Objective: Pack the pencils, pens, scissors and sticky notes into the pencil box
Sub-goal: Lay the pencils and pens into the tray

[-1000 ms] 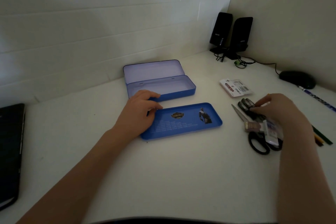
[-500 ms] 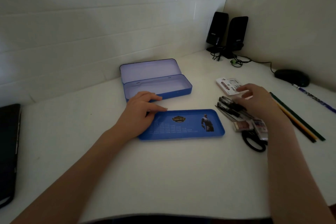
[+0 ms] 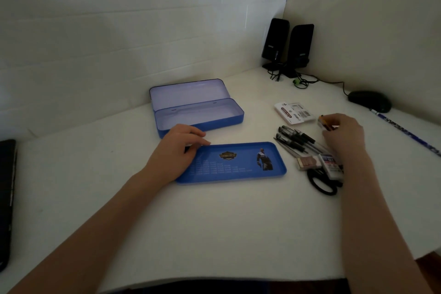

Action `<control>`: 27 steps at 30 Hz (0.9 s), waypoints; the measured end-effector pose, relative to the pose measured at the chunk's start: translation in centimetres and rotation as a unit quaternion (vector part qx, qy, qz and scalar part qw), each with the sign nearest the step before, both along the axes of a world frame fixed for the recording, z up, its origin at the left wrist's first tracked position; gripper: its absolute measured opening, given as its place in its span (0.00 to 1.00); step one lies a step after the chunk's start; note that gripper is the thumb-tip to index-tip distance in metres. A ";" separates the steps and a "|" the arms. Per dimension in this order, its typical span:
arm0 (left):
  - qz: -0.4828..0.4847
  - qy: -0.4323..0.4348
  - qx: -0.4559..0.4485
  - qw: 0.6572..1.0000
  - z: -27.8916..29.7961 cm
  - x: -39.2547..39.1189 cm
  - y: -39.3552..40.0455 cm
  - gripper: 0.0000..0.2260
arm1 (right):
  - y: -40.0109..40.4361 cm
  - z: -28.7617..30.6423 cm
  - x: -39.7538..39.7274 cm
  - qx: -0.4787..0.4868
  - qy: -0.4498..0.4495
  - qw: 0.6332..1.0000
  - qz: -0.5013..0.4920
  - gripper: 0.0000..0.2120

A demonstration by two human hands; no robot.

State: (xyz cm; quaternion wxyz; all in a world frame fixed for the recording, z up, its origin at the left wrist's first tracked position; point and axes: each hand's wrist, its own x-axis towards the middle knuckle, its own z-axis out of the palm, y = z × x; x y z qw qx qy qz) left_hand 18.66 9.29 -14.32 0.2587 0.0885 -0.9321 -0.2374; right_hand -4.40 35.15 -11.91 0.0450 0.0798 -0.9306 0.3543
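1. Your box (image 3: 199, 114) sits open on the surface (image 3: 214, 222), lid tipped back toward the wall; its well holds nothing you can see.
2. Just in front of it lies a blue tray (image 3: 235, 162), flat on the surface, printed with a badge and a figure; nothing lies in it.
3. Your left hand (image 3: 176, 150) rests on the tray's left end, fingers straight and relaxed, grasping nothing; its fingertips reach the gap between tray and box.
4. Your right hand (image 3: 343, 136) is to the right of the tray, fingers curled round pencils (image 3: 325, 123); only their ends show past the fingers, so you cannot tell how many.
5. The pens (image 3: 299, 139) lie in a loose bunch on the surface just left of that hand, between it and the tray, apart from the box.
6. The scissors (image 3: 322, 182) lie nearer you, under your right wrist; black handles show, blades run up under the pens.
7. Two small packs (image 3: 319, 162) sit on the scissors, beside the tray's right end.
8. The sticky notes (image 3: 294, 113) lie beyond the pens, near your right hand, not touching it.
9. Farther right a mouse (image 3: 370, 101) and a blue pen (image 3: 405, 131) lie on the surface; two speakers (image 3: 287, 45) stand in the corner.
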 end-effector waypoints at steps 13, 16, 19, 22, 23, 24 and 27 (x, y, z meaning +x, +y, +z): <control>0.005 -0.007 0.017 1.000 0.1 0.0 0.1 0.12 | -1.4 0.5 0.5 -0.007 -0.054 0.996 0.064 0.17; 0.003 -0.007 0.016 1.000 0.0 0.0 0.0 0.12 | -2.3 0.5 0.9 0.039 -0.014 0.995 0.086 0.12; 0.005 -0.006 0.017 1.000 0.0 0.0 0.0 0.12 | -2.9 0.9 1.6 0.071 0.035 0.993 0.086 0.14; 0.005 -0.007 0.017 1.000 0.1 0.0 0.1 0.13 | -3.3 1.1 2.2 0.086 0.039 0.987 0.133 0.16; 0.004 -0.007 0.018 1.000 0.1 0.0 0.1 0.12 | -3.5 1.1 2.5 0.096 0.034 0.983 0.152 0.16; 0.004 -0.006 0.019 1.000 0.1 0.1 0.1 0.12 | -3.7 1.1 2.7 0.102 0.032 0.980 0.168 0.16; 0.003 -0.007 0.023 1.000 0.2 0.1 0.1 0.12 | -4.3 1.1 3.2 0.110 0.038 0.972 0.202 0.19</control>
